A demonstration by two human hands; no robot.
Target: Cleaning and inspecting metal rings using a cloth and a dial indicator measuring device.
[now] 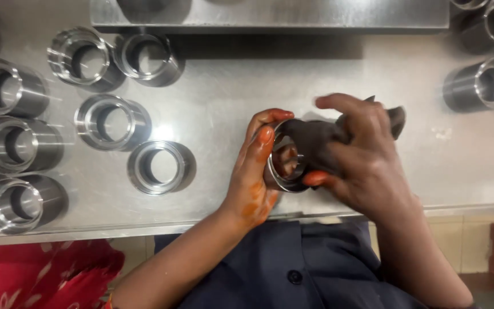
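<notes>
Both hands' fingers clamped: left hand [254, 171] round steel ring [286, 166], right hand [355, 157] on dark cloth [315, 140] (partly inside it).

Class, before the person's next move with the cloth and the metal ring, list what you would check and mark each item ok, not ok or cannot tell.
1. Left hand grips the ring at its rim: ok.
2. Right hand holds the cloth firmly: ok.
3. Cloth reaches the ring's bore: ok, it lies over the far rim and into the opening.
4. Ring rests on the table: cannot tell, the hands hide its base.
5. Finished rings stand apart from the hands: ok, the nearest is to the left, not touching.
6. Bore is clean: cannot tell, part is covered.
</notes>
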